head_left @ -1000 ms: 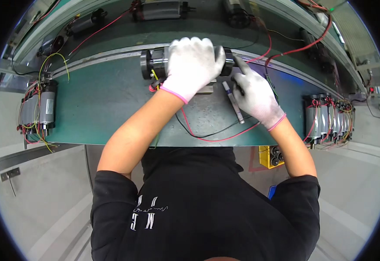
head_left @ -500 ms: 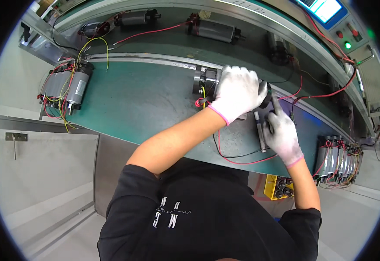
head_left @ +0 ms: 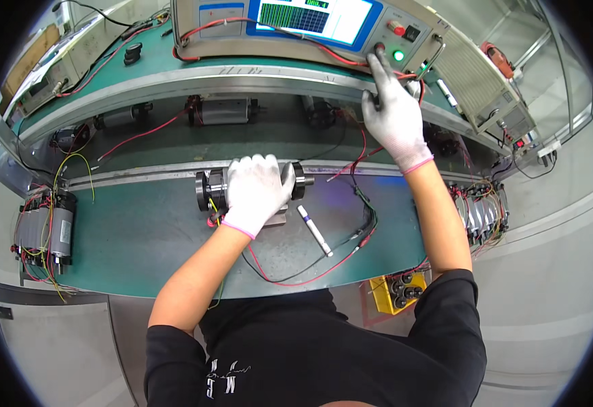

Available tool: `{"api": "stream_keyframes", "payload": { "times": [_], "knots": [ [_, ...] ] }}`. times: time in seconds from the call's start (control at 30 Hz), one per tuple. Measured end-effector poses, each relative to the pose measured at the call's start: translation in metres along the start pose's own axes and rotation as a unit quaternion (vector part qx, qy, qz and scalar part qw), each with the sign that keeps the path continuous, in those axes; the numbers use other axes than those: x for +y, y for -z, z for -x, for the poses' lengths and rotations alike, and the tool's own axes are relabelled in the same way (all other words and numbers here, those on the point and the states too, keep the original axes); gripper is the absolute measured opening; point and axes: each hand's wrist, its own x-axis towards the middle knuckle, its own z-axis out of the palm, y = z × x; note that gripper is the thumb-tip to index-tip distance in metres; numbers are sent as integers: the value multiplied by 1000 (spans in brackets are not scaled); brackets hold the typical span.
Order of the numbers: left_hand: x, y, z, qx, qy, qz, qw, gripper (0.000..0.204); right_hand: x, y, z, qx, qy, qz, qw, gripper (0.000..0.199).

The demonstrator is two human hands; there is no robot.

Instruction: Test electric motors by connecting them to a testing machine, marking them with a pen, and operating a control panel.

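A motor (head_left: pixel 300 180) with a grey body and black ends lies on the green bench top (head_left: pixel 134 217), its shaft end pointing right. My left hand (head_left: pixel 256 192), in a white glove, is wrapped over the motor's middle and hides most of the body. My right hand (head_left: pixel 396 119), gloved too, is raised to the test instrument (head_left: pixel 222 30) on the upper shelf. Its fingers are stretched out, and a fingertip meets the small round button (head_left: pixel 379 48) beside the green light (head_left: pixel 398 55). Nothing shows in the right hand.
A white marker pen (head_left: pixel 315 230) lies right of the motor, beside red and black clip leads (head_left: pixel 366 234). Wired motors stand in groups at the left (head_left: pixel 45 227) and right (head_left: pixel 480 210). More motors (head_left: pixel 223 111) lie under the shelf. A yellow crate (head_left: pixel 382 296) sits below the bench.
My right hand has gone from beside the motor's shaft end up to the instrument's front panel. My left hand has stayed on the motor. The view has shifted right and upward.
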Motion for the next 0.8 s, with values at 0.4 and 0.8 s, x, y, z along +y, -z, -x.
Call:
{"api": "stream_keyframes", "payload": {
  "times": [0.4, 0.8],
  "knots": [
    [0, -2, 0, -18, 0, 1, 1000, 46, -6, -8, 0, -41, -79, -12, 996, 66],
    [1, 2, 0, -16, 8, 6, 1000, 45, 20, 52, 121, -376, 69, -206, 901, 68]
  ]
}}
